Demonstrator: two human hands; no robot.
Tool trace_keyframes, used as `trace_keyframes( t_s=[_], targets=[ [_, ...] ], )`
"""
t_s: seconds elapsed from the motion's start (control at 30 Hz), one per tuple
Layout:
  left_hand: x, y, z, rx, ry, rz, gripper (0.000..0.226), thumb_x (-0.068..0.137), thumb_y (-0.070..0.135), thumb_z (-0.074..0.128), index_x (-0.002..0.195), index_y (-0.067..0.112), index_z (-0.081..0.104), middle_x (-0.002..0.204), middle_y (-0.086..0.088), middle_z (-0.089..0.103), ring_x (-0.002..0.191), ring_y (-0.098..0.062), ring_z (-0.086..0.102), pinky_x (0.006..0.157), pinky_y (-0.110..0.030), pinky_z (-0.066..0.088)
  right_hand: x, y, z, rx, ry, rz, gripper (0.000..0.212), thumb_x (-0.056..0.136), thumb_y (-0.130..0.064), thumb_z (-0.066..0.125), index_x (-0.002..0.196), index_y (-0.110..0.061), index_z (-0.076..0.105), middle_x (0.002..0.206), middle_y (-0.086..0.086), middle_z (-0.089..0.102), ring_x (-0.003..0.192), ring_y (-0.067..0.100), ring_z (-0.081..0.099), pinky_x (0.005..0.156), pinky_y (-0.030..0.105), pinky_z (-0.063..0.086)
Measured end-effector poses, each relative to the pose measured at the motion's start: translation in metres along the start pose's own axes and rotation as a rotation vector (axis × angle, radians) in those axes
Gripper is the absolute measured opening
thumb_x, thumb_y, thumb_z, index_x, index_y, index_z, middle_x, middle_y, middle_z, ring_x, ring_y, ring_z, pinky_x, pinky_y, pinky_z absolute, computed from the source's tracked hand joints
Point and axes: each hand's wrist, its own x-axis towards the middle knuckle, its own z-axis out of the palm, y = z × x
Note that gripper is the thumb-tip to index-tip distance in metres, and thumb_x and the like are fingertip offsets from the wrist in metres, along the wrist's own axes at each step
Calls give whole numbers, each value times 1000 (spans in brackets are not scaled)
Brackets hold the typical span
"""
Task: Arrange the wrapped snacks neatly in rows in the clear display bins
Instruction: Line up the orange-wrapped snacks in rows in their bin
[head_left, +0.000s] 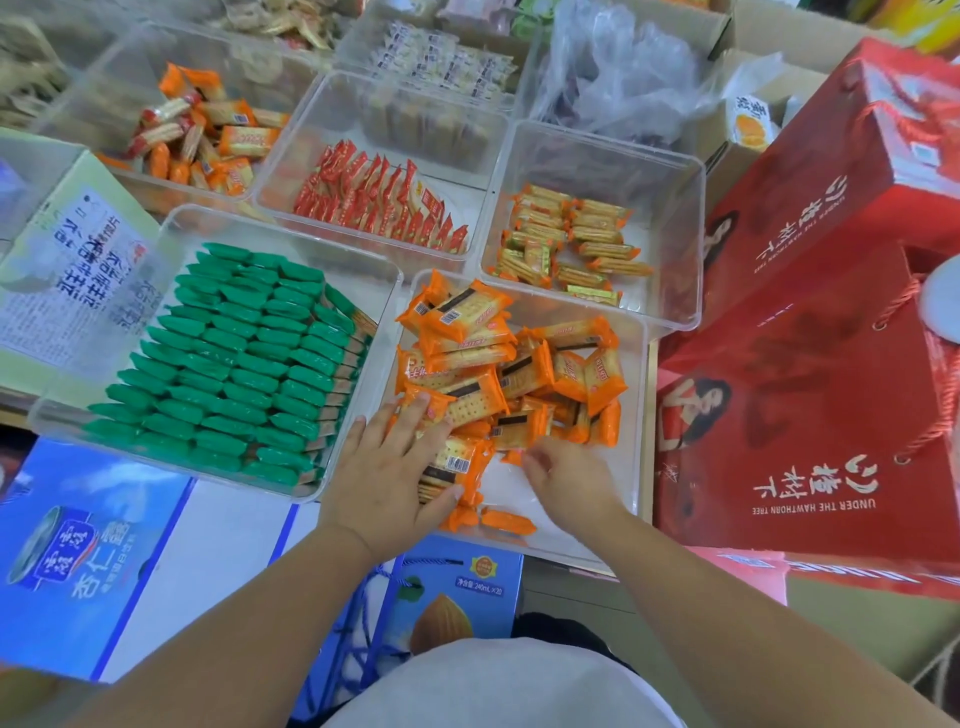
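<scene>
Left of the orange bin and nearer the person, a blue carton lies flat and seems to serve as a base for the display. Just beside the orange bin on its left stands the green bin, where the green packets are set on edge in tight rows, most likely the pattern to copy. At the orange bin's near left corner the left hand lies over a short stack of the orange packets, fingers spread across the top and thumb braced against the near edge. It clamps them together, probably to keep the slippery wrappers square while a row is started against that wall. The rest of the orange packets lie inside the same bin, heaped loose and facing every way toward its middle and far side, so the sorting here looks barely begun. A little right of the stack, low over the bin's bare near floor, the right hand reaches toward a stray packet with fingers curled. It is blurred, and I cannot tell whether it pinches anything. Behind the orange bin to the right, a further clear bin holds yellow packets lying in loose order. Red gift boxes stand close against the orange bin's right side, leaving that arm little room.
</scene>
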Motion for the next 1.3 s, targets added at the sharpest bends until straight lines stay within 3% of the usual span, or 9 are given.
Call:
trace_keyframes(
  t_s=[0.07,0.17,0.37,0.47,0.57,0.67,0.8,1.07,1.3],
  targets=[
    [0,0,0,-3,-5,-3,74,90,73,32,151,33,41,166,-3,25,148,-36,26,119,-60,24,9,2,-5,70,172,62,17,95,-37,60,109,-26,59,97,-7,59,81,15,58,61,26,41],
    [0,0,-1,-2,-13,-7,75,90,73,31,152,32,41,166,-3,24,149,-35,25,119,-60,23,25,-1,-3,4,54,56,42,97,-40,57,138,-33,49,122,1,48,103,22,56,80,33,46],
    [-1,0,-2,-3,-13,-8,75,90,73,31,152,32,40,166,-3,24,149,-35,25,120,-60,23,28,-11,1,-3,48,-17,23,100,-24,52,114,-24,71,121,4,56,104,25,59,77,32,48],
    [-1,0,-1,-4,-8,-3,74,90,73,32,151,32,41,166,-3,25,149,-35,26,119,-60,24,16,-6,-5,35,170,-86,21,97,-10,50,108,-25,59,110,-1,51,92,26,58,64,32,43],
    [-1,1,-1,-1,-1,-2,73,90,72,34,149,31,44,165,-4,28,147,-36,28,118,-60,26,-5,1,-11,144,204,-121,43,93,-6,56,119,-37,41,121,-5,54,93,24,60,66,36,48],
    [0,0,-1,3,-8,-3,73,90,73,34,149,31,45,165,-4,28,147,-36,28,117,-60,27,-19,10,-9,98,77,-127,68,92,-11,63,145,-38,31,127,-9,55,102,19,61,77,32,48],
    [-1,0,-1,11,-9,-3,74,90,72,33,149,29,45,164,-5,29,147,-37,30,117,-60,27,-22,16,0,-28,-107,-197,35,96,-18,62,131,-23,60,124,-1,59,113,19,56,89,24,42],
    [-1,2,-3,19,-19,-4,74,89,71,35,148,28,48,163,-7,30,144,-39,33,114,-61,32,-12,3,5,189,-461,-89,31,105,-28,45,132,-24,61,133,-6,59,123,15,53,97,27,42],
    [-1,3,-3,21,-15,2,73,89,69,38,147,27,49,163,-8,32,142,-40,36,112,-62,33,39,1,-9,-221,-84,-85,43,95,-9,55,137,-12,55,138,11,49,125,31,48,104,40,43]
  ],
)
